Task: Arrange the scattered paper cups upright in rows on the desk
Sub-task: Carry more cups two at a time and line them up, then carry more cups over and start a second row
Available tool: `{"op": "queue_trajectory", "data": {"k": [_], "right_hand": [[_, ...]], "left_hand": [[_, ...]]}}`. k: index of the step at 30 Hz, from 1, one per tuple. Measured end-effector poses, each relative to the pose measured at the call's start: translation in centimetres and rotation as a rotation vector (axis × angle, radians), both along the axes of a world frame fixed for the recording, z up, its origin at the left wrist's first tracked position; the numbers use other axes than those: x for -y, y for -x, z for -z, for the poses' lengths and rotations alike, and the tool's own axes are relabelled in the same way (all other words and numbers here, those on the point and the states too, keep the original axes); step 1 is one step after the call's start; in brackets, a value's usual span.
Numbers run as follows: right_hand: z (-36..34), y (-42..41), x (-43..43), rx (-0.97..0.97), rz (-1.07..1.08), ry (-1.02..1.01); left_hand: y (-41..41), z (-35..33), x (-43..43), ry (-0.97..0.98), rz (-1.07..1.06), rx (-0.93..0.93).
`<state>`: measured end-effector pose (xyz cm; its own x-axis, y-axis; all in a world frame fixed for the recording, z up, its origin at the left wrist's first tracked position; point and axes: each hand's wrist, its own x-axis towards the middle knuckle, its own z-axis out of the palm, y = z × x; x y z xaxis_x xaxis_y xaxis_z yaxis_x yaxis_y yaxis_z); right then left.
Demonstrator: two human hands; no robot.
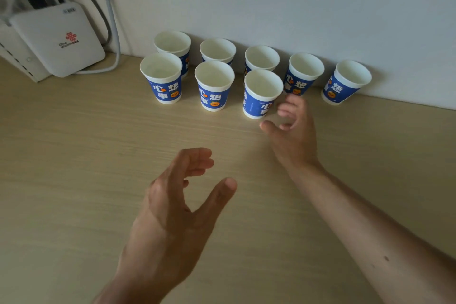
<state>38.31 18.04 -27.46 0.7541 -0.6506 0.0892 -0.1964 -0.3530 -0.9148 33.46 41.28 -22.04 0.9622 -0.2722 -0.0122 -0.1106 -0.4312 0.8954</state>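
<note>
The pale wood worktop [86, 155] runs up to a white wall, and at its 10 o'clock corner a white router [58, 38] leans with grey cables behind it. Toward 12 o'clock stand eight blue-and-white paper cups [214, 85], all upright and empty: five in a back row along the wall, three in a front row just before them. None lies scattered in view, so the arranging looks nearly or wholly done.

The right hand [292, 128] hovers unclenched, fingers loosely curled, just beside the front-row cup nearest 1 o'clock [261, 94]; whether a fingertip touches it I cannot tell. The left hand [177, 202] hangs spread and empty above the bare worktop at 6 o'clock.

These cups are probably very light and thin-walled, easily tipped or dented. A soft pinch around the mid-wall, or on the stiffer rolled rim, would suit.
</note>
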Motion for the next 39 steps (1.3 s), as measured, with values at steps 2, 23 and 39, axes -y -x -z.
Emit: {"op": "queue_trajectory", "data": {"k": [2, 23, 39], "right_hand": [[-0.7, 2.2, -0.5, -0.014, 0.059, -0.022], [-23.5, 28.5, -4.6, 0.121, 0.275, -0.393], [-31.5, 55.1, 8.6, 0.367, 0.479, -0.341]], "left_hand": [[0.8, -1.1, -0.5, -0.021, 0.003, -0.035], [18.3, -22.8, 0.7, 0.063, 0.099, -0.087], [40.1, -29.0, 17.1, 0.243, 0.336, 0.011]]}}
